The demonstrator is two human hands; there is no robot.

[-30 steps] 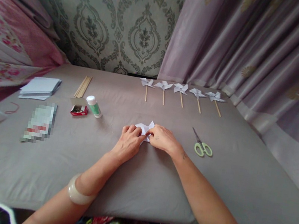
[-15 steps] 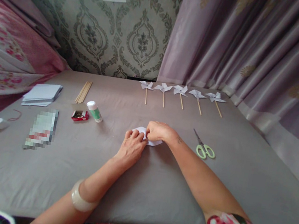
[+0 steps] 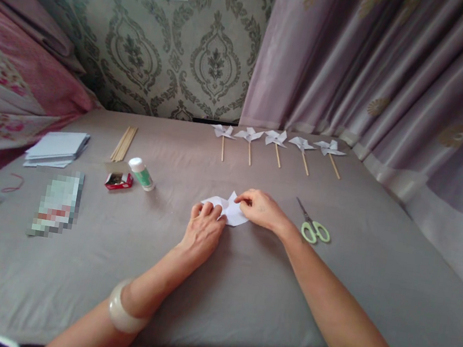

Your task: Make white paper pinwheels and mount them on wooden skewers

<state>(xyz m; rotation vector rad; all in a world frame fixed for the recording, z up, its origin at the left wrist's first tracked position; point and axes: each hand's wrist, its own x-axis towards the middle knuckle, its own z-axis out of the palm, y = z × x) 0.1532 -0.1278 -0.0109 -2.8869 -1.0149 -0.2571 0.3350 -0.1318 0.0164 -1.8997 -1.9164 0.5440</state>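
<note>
From where I stand, the right hand (image 3: pixel 263 209) has just eased outward, so more of the small, folded white paper (image 3: pixel 234 215) shows between the two hands. That paper lies in the middle of the grey cloth-covered table (image 3: pixel 256 295), one pointed corner sticking up. The left hand (image 3: pixel 203 231) is half closed, curled fingers resting on the paper's left part. The right hand's fingers are bent, tips close together at the upright corner; they're small from here, and I can't tell whether either hand really pinches the paper.

Right of the paper, well apart, lie the green-handled metal scissors (image 3: pixel 305 211), blades pointing away from the person. Left of it stand a white bottle with a green label (image 3: pixel 144 176) and an open red box (image 3: pixel 119 181). Five white paper pinwheels on wooden sticks (image 3: pixel 275 138) lie beyond it, by the far edge. Grey cloth separates it from the near edge, with both forearms crossing there.
</note>
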